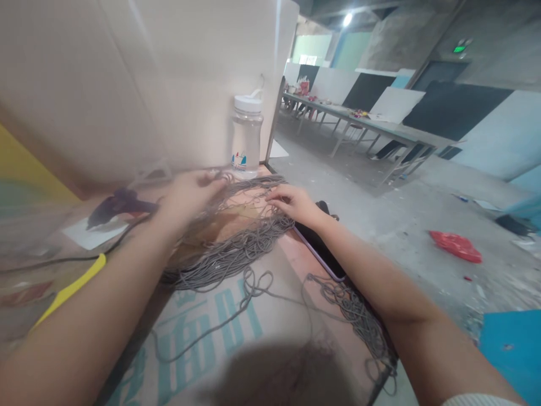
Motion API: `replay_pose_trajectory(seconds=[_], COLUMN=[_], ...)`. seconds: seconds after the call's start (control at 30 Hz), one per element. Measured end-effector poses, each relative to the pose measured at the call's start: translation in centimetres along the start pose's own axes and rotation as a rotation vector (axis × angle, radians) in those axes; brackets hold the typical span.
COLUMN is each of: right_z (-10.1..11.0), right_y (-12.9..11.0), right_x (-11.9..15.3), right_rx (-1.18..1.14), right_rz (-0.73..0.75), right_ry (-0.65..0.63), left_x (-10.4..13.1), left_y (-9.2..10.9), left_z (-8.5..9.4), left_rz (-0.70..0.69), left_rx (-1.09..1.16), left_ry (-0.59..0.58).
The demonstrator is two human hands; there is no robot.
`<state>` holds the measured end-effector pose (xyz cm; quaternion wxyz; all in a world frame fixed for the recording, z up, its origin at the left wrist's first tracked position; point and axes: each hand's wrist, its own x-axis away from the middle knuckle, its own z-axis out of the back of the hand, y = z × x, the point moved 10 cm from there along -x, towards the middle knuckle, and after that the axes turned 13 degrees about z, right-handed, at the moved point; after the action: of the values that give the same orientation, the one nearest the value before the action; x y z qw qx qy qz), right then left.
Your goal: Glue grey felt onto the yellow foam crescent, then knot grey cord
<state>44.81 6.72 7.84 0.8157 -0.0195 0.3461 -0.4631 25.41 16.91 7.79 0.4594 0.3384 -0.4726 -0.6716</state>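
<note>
A large loose bundle of grey cord (236, 254) lies in a ring on the table in front of me. My left hand (194, 194), smeared by motion, is at its far left side, fingers curled in a pinch with loops of the cord at the tips. On the right side of the ring, my right hand (296, 204) has thumb and fingers pinched together on thin strands of the same cord. A single looped length trails toward me across a printed sheet (203, 338). Another tangle of grey cord (355, 310) hangs at the table's right edge.
A clear bottle with a white lid (246, 138) stands behind the cord, near a pale panel (177, 73). A phone (321, 254) lies under my right forearm. A dark glue gun (120, 206) rests at the left. Beyond are a long table (380, 127) and a red bag (456, 246) on the floor.
</note>
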Motion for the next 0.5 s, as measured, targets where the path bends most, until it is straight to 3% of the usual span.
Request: replay_pose_trajectory(seconds=[0.1,0.2,0.37,0.5], right_z=[0.1,0.4,0.1,-0.7], right_y=[1.3,1.9,2.2,1.4], right_x=[0.4,0.7,0.6,0.3], right_rx=[-0.104,-0.153,-0.195,-0.223], right_rz=[-0.175,-0.256,-0.285,-0.24], right_ry=[0.049,0.109,0.138,0.064], left_x=[0.0,-0.3,-0.6,-0.2], left_y=[-0.6,-1.1,-0.6,-0.3], left_z=[-2.4,-5.5,-9.5,-10.9], left_rz=[-0.032,-0.056,-0.177,-0.201], left_rx=[-0.384,-0.506,-0.541,-0.393], left_ry=[-0.017,-0.116,-0.264,-0.346])
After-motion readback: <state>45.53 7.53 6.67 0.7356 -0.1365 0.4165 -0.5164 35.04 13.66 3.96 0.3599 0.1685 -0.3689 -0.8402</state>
